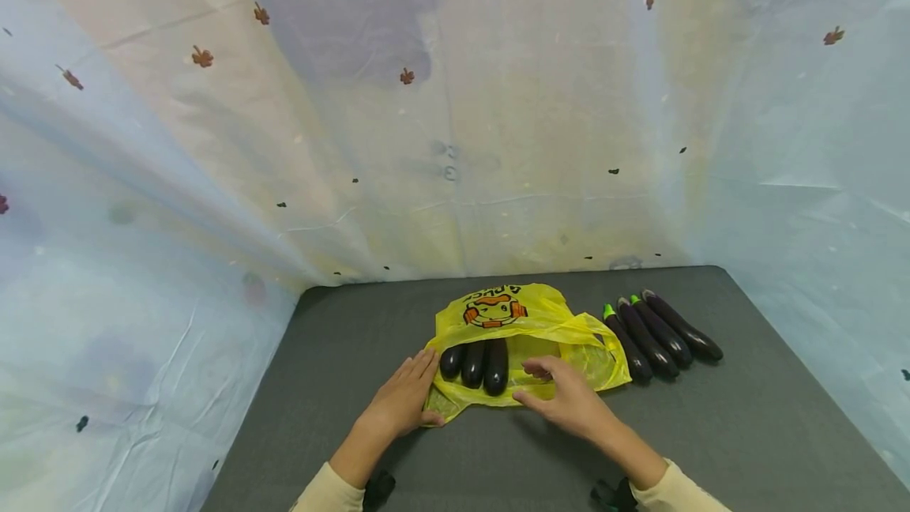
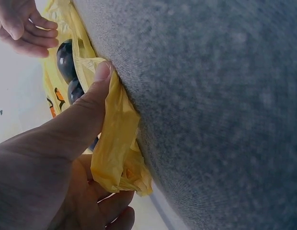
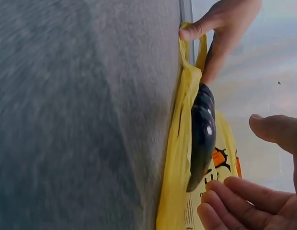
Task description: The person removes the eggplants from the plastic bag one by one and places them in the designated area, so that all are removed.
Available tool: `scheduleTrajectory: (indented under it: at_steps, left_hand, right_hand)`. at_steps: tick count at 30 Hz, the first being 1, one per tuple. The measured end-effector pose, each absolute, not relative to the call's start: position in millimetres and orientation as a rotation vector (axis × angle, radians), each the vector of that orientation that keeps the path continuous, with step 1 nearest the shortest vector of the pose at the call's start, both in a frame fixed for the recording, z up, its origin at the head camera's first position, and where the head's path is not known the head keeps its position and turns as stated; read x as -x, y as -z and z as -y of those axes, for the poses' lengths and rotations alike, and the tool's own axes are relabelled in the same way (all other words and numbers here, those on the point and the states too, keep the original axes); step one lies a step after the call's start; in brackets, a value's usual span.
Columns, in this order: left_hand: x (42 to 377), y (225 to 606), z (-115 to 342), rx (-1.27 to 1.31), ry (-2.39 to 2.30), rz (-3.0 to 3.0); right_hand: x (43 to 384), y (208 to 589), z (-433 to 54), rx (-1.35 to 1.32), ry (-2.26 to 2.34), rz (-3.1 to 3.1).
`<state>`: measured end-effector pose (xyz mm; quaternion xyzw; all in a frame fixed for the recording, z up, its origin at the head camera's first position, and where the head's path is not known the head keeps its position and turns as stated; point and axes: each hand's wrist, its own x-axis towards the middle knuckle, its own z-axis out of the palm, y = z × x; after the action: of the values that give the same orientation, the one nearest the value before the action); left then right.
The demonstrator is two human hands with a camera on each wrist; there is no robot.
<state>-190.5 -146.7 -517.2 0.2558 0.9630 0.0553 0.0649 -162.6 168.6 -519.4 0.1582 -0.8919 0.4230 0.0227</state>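
Note:
Lying on its side, the yellow plastic bag [image 1: 519, 314] has its mouth facing me, and three dark eggplants [image 1: 495, 367] show their rounded ends inside. My left hand [image 1: 404, 393] rests at the bag's left edge, fingers fairly straight on the upper rim and thumb spread towards the lower rim. In the left wrist view the thumb [image 2: 101, 79] touches the yellow plastic. At the right part of the mouth hovers my right hand [image 1: 565, 401], thumb and fingers apart with nothing between them. The right wrist view shows its fingers [image 3: 244, 203] loosely bent near the eggplants.
Several more eggplants [image 1: 661, 334] lie side by side on the dark grey table [image 1: 355, 322], right of the bag. A pale plastic sheet [image 1: 498, 141] with leaf-like marks hangs behind the table and along its sides.

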Motion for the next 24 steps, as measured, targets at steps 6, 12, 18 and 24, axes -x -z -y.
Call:
scheduleTrajectory:
  at_steps: [6,12,18,24]
  left_hand:
    - [190,518,147,-0.775,-0.170,-2.907]
    - [191,519,147,-0.780,-0.169,-2.910]
    - [192,520,148,-0.792,-0.168,-2.912]
    - [193,520,149,-0.780,-0.175,-2.887]
  right_hand:
    - [167,522,-158,-0.419,-1.286,2.814]
    - [173,526,-149,-0.382,-1.314,2.854]
    - [178,528,-142,-0.339,-1.288,2.894]
    - [182,527,-137,-0.331,-1.242,2.924]
